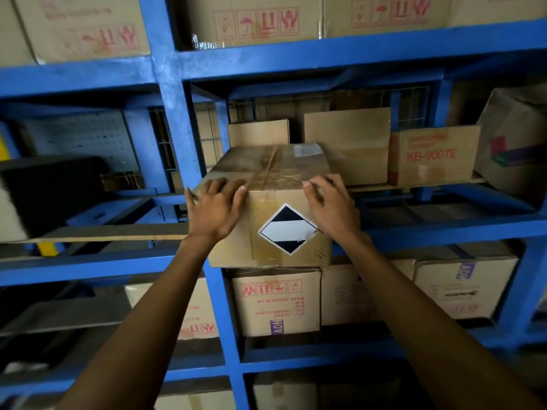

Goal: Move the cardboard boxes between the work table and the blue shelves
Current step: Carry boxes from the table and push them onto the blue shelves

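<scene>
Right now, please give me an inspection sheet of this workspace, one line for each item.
Surface: blue shelves; no work table in view.
Job's things: taped cardboard box with black-and-white diamond label, front end sticking out past the middle shelf.
Clutter: more cartons on every level, one printed KB-900TE; a dark object at left.
Grippers: left hand and right hand lie over the box's near top corners, fingers spread.
Cables: nothing seen.
Surroundings: dim light; pegboard panel behind the left bay.
</scene>
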